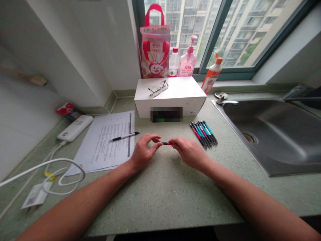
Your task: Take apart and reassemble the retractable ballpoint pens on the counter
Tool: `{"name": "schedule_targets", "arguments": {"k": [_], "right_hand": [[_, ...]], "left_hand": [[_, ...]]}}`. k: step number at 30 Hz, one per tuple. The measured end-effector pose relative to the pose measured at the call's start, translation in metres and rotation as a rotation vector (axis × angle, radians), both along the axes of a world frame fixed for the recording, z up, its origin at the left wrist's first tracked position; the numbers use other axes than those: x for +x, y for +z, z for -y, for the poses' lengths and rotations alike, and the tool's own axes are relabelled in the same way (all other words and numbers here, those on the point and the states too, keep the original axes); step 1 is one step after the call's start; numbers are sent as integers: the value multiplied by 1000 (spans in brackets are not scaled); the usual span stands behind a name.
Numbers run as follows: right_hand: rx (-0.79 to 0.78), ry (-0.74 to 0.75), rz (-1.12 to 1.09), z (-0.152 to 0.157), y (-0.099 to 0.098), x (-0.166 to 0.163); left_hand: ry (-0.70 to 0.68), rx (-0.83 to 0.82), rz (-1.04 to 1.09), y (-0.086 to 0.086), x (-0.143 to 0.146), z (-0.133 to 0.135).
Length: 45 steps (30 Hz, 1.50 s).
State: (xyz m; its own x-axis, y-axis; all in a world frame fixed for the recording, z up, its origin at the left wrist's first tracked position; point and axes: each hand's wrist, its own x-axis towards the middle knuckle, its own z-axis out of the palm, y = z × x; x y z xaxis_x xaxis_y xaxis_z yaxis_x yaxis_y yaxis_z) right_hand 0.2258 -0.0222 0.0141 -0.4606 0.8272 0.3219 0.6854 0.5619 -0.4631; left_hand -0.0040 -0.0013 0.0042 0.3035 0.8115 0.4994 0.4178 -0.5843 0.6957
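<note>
Head | red pen [166, 143] | pinched between left hand [143, 151] and right hand [188, 152] fingers

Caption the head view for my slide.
A red pen held between left hand and right hand at the counter, beside a row of pens.

Our pen [166, 143] is slim, red with a dark left end, held level, left to right, just above the desk's [160, 194] middle.
</note>
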Motion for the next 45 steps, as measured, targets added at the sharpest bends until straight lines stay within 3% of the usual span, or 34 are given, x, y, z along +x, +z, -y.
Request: {"name": "schedule_targets", "arguments": {"k": [4,12,17,22,29,35,45], "right_hand": [[-20,0,-5,0,1,0],[-207,11,-114,2,8,3],[-269,-21,-208,1,12,2],[-247,-114,-404,-4,10,3],[-413,-198,-748,-9,9,4],[-498,-164,-663,-9,4,4],[-605,-301,-714,-12,-1,4]], "left_hand": [[-17,5,-12,0,0,0],[-41,188,-37,4,0,3],[-4,189,-32,6,2,5],[69,139,-34,4,3,6],[65,105,-42,3,3,7],[38,113,-56,4,2,6],[44,165,-26,7,2,9]]}}
